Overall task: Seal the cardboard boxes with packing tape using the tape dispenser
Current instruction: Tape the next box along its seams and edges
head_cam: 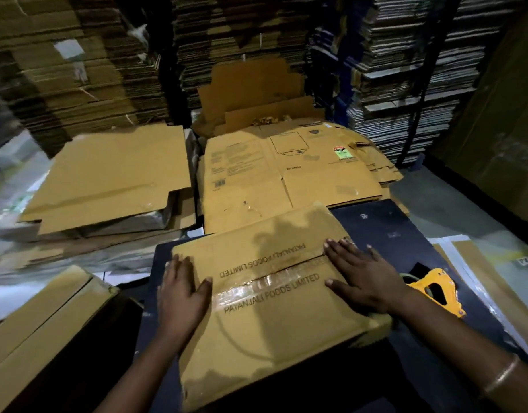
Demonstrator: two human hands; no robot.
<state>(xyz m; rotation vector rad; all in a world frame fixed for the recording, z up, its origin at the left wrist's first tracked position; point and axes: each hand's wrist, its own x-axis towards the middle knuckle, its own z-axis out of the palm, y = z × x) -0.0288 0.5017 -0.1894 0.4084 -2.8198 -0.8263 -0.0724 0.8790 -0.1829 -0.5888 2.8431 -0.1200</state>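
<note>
Hands: two; left hand [180,289] and right hand [356,274] lie flat, fingers straight, on one box [274,317].
Box: on dark table [384,231]; tape [256,289] along seam.
Tape dispenser [435,290]: one, yellow, right of box.
Room: stacked cardboard [78,70] behind.

A box [274,296] lies on a table [384,225], with the left hand [180,296] flat on its left edge and the right hand [361,275] flat on its right part. The dispenser [435,290] lies just right of the box. Flattened cartons [286,171] lie behind; stacks [78,64] stand farther back.
</note>
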